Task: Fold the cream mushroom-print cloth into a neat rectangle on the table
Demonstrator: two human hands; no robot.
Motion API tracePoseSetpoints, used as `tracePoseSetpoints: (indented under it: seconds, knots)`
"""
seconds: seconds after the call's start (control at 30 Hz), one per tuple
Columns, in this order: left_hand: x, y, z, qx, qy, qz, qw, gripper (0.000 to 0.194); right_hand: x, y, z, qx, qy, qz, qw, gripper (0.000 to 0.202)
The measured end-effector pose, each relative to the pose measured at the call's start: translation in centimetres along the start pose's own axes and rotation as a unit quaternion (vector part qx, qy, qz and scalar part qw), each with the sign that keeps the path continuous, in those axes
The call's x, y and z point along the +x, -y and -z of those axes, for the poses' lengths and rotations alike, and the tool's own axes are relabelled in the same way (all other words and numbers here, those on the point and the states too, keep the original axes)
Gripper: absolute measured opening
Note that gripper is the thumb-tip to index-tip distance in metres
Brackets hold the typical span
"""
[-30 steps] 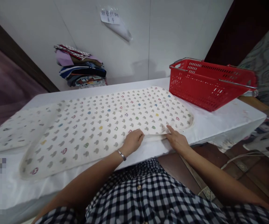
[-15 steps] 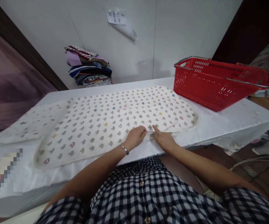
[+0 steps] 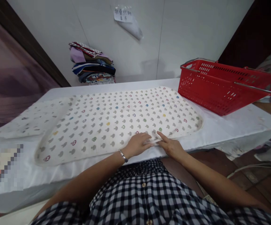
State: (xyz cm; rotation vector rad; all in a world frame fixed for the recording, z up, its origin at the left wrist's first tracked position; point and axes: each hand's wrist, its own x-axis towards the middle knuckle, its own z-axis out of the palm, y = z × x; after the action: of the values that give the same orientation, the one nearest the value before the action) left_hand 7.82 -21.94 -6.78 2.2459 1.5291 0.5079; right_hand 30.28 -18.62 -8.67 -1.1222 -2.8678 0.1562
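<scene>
Lower ctr: my L hand [image 3: 138, 144] pinches the printed cloth [image 3: 112, 117] at near edge; R hand [image 3: 173, 148] touches it, can't tell if gripping.

Indoor scene in dim, cool, diffuse light; the light source lies outside the view. A soft shadow falls on the pale wall [image 3: 116, 47] behind the far edge of the tabletop [image 3: 229, 128]. Sheen marks the tabletop's near left part. Wide-angle distortion stretches the periphery; coarse pixelation covers a patch at the lower left. Fine detail appears soft.
</scene>
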Motion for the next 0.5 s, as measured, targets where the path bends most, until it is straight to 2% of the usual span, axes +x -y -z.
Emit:
tracePoseSetpoints:
  seconds: [0.1,0.2,0.37,0.5]
  knots:
    - [-0.2,1.7,1.4,-0.044,-0.037,0.063,0.996,0.036,0.1,-0.1,-0.3,0.005,0.007,0.007,1.000,0.038]
    - [0.4,5.1,2.8,0.011,-0.071,0.121,0.990,0.039,0.1,-0.2,-0.6,0.007,0.008,0.018,1.000,0.039]
    - [2.1,10.4,3.5,0.109,0.010,0.145,0.983,0.056,-0.3,-0.3,-1.0,0.036,-0.024,0.024,0.999,0.042]
    - [3.3,12.7,3.2,0.147,-0.004,0.183,0.972,0.058,-0.8,-0.5,-1.5,0.043,-0.033,0.029,0.998,0.043]
